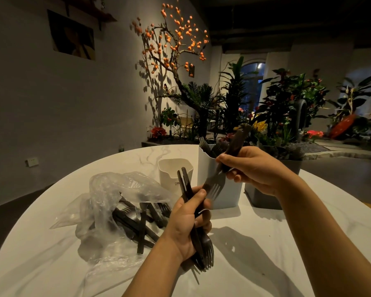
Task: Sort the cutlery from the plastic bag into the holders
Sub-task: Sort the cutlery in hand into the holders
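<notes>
We count three holders at the far side of the round, marble-patterned counter (255, 243): a short cream holder (169, 174), a taller pale-blue holder (227, 194) with dark cutlery tips showing at its mouth, and a dark grey holder (266, 196) partly behind the right arm. Our left hand (189, 224) grips a bundle of dark cutlery (202, 247), fingers curled round it; its long axis runs near upright, handles up and away, fork tines toward us. We cannot count the pieces exactly. Our right hand (251, 168) pinches one dark fork (225, 166), blurred, lying diagonally with the handle up to the right and the tines down-left, just beside the left thumb. To the left lies one crumpled clear plastic bag (107, 202), with more matte black cutlery (141, 224) spilling from it in a loose heap.
</notes>
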A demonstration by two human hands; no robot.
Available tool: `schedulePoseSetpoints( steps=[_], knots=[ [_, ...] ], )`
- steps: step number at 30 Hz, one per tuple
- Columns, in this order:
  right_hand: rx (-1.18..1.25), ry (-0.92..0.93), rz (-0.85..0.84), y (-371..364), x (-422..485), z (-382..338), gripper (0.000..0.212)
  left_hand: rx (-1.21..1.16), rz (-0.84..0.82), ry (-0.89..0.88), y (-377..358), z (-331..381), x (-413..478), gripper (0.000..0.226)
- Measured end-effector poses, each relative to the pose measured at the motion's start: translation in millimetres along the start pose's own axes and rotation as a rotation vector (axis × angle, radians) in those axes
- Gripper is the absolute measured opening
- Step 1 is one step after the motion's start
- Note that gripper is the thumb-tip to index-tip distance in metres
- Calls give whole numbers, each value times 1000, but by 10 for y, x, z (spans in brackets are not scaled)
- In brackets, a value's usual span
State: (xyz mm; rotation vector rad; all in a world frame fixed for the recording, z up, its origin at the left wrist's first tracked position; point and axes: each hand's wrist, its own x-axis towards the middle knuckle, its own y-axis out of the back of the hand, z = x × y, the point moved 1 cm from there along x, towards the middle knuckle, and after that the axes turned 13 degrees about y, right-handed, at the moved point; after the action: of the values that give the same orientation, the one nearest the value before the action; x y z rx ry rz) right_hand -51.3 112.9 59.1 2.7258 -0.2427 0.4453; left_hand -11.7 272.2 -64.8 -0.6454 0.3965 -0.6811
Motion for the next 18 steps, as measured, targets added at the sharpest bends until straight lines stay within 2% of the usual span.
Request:
schedulePoseSetpoints(
  steps=[6, 11, 13, 17, 18],
  knots=[
    [75, -13, -55, 15, -14, 7, 6, -32, 28, -14, 21, 10, 16, 33],
    [19, 53, -102, -133, -9, 2, 9, -68, 3, 0, 38, 11, 36, 22],
    [4, 121, -14, -210, 5, -13, 20, -90, -32, -2, 31, 21, 31, 13],
    [58, 345, 342, -144, 59, 17, 58, -148, -64, 3, 28, 43, 35, 7],
    [24, 412, 391, -100, 59, 15, 54, -156, -60, 7, 33, 44, 40, 7]
  ],
)
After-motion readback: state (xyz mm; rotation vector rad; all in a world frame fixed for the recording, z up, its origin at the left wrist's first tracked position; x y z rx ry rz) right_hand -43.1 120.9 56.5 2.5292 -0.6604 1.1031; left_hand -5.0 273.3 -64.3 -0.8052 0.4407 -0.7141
